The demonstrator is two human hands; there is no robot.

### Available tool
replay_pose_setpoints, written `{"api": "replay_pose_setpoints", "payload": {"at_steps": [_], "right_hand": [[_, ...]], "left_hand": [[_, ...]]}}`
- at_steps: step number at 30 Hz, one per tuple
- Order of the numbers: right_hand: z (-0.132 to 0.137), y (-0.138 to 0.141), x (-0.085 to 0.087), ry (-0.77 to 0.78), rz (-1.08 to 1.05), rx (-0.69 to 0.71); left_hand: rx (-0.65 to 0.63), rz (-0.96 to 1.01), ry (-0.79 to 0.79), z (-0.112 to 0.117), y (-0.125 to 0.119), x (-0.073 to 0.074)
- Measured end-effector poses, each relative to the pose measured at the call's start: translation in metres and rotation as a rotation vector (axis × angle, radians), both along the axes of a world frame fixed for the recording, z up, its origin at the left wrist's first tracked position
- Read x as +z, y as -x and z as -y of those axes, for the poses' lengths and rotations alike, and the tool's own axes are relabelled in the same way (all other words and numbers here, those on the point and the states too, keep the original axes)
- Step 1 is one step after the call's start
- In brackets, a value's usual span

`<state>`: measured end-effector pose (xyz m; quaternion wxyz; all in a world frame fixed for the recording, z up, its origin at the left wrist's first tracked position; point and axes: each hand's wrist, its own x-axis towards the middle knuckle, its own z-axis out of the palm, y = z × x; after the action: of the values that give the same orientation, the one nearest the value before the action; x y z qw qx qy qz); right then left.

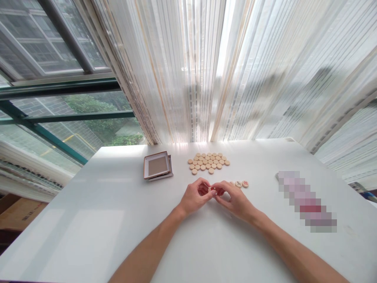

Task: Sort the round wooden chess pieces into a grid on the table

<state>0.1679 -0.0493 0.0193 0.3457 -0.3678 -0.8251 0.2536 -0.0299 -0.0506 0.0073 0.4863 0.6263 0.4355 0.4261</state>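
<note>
With left grip (194,197) and right grip (235,199) nearly closed, we pinch one small disc (210,190); pale discs (210,161) lie beyond both.

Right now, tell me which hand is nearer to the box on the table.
Left. The left hand is to the right of the box and closer to the person; the right hand is farther off, beyond the left one.

Tbl (97,236) smooth, glossy; discs (210,161) matt, wood-like; curt. (176,78) sheer cloth.
</note>
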Motion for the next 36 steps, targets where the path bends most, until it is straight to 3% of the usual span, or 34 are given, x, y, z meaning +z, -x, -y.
{"api": "replay_pose_setpoints", "payload": {"at_steps": [26,36], "right_hand": [[-0.0023,-0.002,-0.0001,0.023,0.002,-0.004],[-0.0027,-0.0027,-0.0014,0.06,-0.028,-0.01]], "left_hand": [[0.001,0.032,0.031,0.0002,-0.0012,0.0037],[-0.054,0.035,0.027,0.0004,0.0018,0.0039]]}}
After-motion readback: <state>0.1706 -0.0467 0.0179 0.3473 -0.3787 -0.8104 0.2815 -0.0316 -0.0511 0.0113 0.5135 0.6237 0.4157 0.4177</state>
